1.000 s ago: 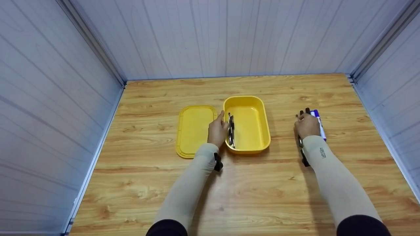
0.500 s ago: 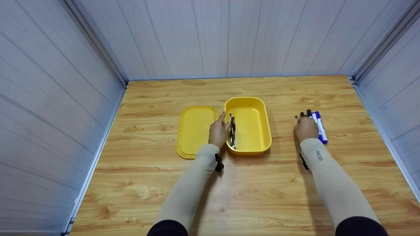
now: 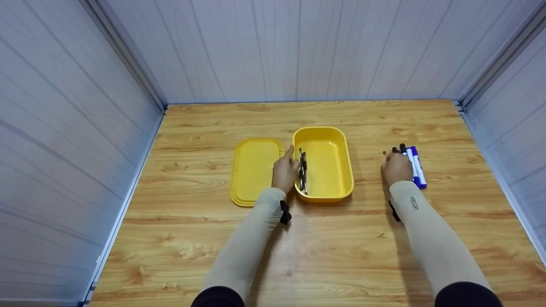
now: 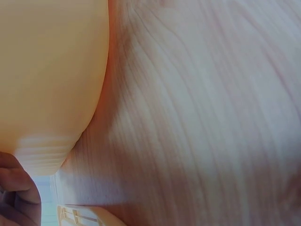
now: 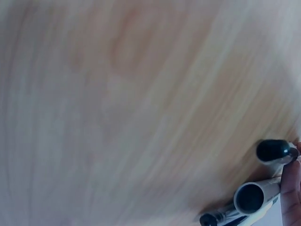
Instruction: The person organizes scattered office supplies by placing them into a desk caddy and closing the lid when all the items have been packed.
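A yellow plastic box [image 3: 347, 170] stands uncovered near the table's middle, with several slim dark pens [image 3: 302, 170] lying along its left inner side. My left hand [image 3: 283, 172] grips the box's left wall at the rim; its curled fingers also show at the corner of the left wrist view. To the right, my right hand [image 3: 396, 168] reaches down with curled fingers over a row of pens and markers. In the right wrist view its fingertips pinch a dark-ended pen [image 5: 273, 150]. White markers with blue caps [image 3: 419, 167] lie right beside that hand, and black caps [image 3: 403, 148] stick out past it.
A flat yellow lid [image 3: 256, 170] lies left of the box, partly behind my left hand. White panel walls [image 3: 273, 51] enclose the wood-grain table [image 3: 341, 256] at the back and both sides.
My right hand has shifted slightly left and toward me, baring more of the blue-capped markers. My left hand keeps its place at the box.
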Available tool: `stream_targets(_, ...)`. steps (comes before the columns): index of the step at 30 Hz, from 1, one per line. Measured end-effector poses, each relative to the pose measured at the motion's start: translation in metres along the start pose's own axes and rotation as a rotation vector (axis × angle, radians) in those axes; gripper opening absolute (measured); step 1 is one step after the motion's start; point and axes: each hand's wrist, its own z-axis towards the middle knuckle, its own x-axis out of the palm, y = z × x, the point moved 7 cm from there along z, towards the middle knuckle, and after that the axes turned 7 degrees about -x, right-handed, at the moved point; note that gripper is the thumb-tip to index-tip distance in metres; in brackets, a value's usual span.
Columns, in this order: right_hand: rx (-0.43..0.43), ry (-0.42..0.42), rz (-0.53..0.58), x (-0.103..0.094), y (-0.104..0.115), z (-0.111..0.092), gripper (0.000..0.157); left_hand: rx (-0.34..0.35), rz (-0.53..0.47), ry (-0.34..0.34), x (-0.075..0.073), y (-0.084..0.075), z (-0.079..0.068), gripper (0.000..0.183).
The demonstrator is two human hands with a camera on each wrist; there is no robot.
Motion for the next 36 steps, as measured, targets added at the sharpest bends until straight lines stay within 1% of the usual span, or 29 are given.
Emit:
stream_targets(6, 0.012, 0.022, 0.025, 0.001, 0.000, 0.000, 0.014, 0.002, 0.015, -0.007, -0.001, -0.001, 0.000, 0.054)
stream_targets(10, 0.022, 0.017, 0.041, -0.001, 0.001, -0.001, 0.025, 0.028, 0.033, -0.017, -0.002, -0.003, 0.001, 0.053)
stream_targets(12, 0.033, 0.030, 0.062, 0.000, 0.000, -0.001, 0.029, 0.036, 0.039, -0.015, -0.002, -0.003, 0.000, 0.053)
stream_targets(14, 0.043, 0.039, 0.084, 0.001, 0.001, -0.002, 0.032, 0.034, 0.032, -0.010, -0.001, -0.003, 0.000, 0.053)
stream_targets(16, 0.067, 0.058, 0.126, 0.002, 0.000, -0.004, 0.034, 0.020, 0.014, -0.004, -0.001, -0.002, -0.001, 0.053)
stream_targets(19, 0.107, 0.062, 0.184, 0.002, -0.001, -0.007, 0.037, 0.010, -0.003, 0.002, -0.001, -0.002, -0.001, 0.053)
stream_targets(23, 0.155, 0.047, 0.255, 0.002, -0.001, -0.009, 0.036, 0.008, -0.002, 0.004, -0.001, -0.002, -0.001, 0.054)
stream_targets(30, 0.183, 0.022, 0.318, 0.000, 0.005, -0.010, 0.031, -0.003, -0.002, 0.005, -0.002, -0.003, 0.000, 0.055)
stream_targets(36, 0.207, 0.019, 0.355, 0.002, 0.013, -0.011, 0.034, 0.012, 0.017, -0.008, -0.002, -0.003, -0.001, 0.054)
